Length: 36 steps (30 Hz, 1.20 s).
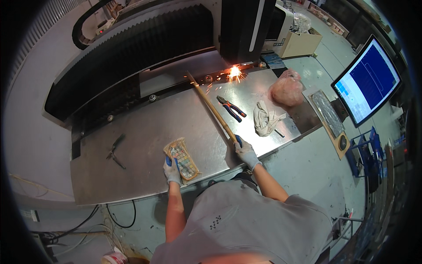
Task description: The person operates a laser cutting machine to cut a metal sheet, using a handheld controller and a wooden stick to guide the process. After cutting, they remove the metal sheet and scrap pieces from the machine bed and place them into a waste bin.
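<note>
Left hand [172, 171]: gloved fingers clasping left edge of wrapped keypad [184, 162], near the table's [136, 149] front; best steadied. Wooden stick [212, 108] slants across, tip left of sparks [235, 74]. Right hand [246, 154] grasps its near end; best kept back from heat.

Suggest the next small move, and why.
Probably steady the long tan stick with the right hand, gloved in white and blue: the stick's far end lies left of the bright orange sparks. The left hand, gloved alike, holds a yellowish, plastic-wrapped rectangular keypad, leaving the stick one-handed.
</note>
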Tool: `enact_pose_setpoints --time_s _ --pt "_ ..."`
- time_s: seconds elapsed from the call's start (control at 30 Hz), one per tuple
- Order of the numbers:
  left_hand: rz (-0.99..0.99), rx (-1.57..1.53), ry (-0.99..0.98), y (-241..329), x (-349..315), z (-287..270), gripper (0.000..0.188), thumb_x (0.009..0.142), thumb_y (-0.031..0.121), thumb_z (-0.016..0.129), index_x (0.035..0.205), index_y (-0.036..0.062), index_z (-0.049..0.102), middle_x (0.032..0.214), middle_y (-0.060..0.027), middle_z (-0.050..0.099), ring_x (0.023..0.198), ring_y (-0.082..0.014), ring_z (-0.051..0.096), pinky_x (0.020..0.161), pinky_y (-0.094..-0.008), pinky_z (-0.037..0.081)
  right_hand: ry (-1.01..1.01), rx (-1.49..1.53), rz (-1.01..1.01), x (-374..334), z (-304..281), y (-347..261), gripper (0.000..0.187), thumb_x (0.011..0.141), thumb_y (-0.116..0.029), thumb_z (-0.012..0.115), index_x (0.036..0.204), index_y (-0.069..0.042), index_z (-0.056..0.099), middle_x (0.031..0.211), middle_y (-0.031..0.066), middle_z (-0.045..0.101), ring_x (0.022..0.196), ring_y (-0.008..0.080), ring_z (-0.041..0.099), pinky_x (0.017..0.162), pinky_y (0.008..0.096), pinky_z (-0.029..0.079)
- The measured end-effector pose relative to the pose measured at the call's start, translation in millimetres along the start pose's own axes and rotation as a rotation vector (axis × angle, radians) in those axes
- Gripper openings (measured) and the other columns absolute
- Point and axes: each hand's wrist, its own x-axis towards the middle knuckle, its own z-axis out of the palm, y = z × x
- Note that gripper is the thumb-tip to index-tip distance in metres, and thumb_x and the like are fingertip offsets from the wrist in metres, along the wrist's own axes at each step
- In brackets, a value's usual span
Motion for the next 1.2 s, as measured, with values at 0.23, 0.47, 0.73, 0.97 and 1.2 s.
enact_pose_setpoints --time_s 0.23,0.47,0.73,0.97,1.2 --pt "-0.047 0.048 0.020 6.5 -1.3 -2.4 0.061 0.106 0.050 0.067 0.137 -0.0018 0.071 0.127 -0.0265 0.075 0.119 -0.0414 0.071 0.103 -0.0478 0.053 -0.016 -0.044 0.094 0.7 -24.6 -1.3 0.054 0.112 -0.046 0.051 0.161 -0.023 0.054 0.124 0.0305 0.074 0.113 0.0492 0.072 0.100 0.0559 0.056" --pt "0.021 -0.042 0.028 27.1 -13.7 -6.7 0.051 0.106 0.042 0.070 0.130 -0.0024 0.075 0.114 -0.0225 0.079 0.105 -0.0358 0.076 0.095 -0.0444 0.055 0.022 -0.127 0.095 -3.2 -39.6 -14.5 0.054 0.113 -0.044 0.048 0.159 -0.017 0.055 0.119 0.0304 0.075 0.109 0.0504 0.073 0.099 0.0569 0.057" --pt "0.018 -0.041 -0.004 5.7 -2.0 -2.5 0.057 0.106 0.046 0.069 0.136 -0.0022 0.072 0.123 -0.0255 0.077 0.114 -0.0390 0.074 0.099 -0.0472 0.055 0.011 -0.201 0.084 -5.8 -45.0 -26.5 0.054 0.114 -0.040 0.044 0.160 -0.014 0.052 0.115 0.0338 0.075 0.104 0.0533 0.073 0.093 0.0601 0.057" --pt "-0.020 -0.103 -0.009 1.1 0.7 0.5 0.054 0.106 0.044 0.070 0.133 -0.0018 0.073 0.120 -0.0245 0.079 0.111 -0.0385 0.076 0.098 -0.0463 0.056 0.002 -0.193 0.054 -9.8 -46.0 -29.4 0.053 0.114 -0.039 0.044 0.160 -0.013 0.051 0.111 0.0333 0.075 0.101 0.0534 0.074 0.092 0.0605 0.058" --pt "0.056 0.026 0.043 11.9 -6.6 -1.6 0.051 0.104 0.042 0.070 0.134 0.0015 0.074 0.121 -0.0254 0.078 0.113 -0.0419 0.075 0.099 -0.0483 0.056 0.014 -0.219 0.065 -12.5 -43.9 -36.9 0.052 0.114 -0.038 0.044 0.159 -0.012 0.051 0.116 0.0331 0.075 0.105 0.0528 0.073 0.094 0.0598 0.057"
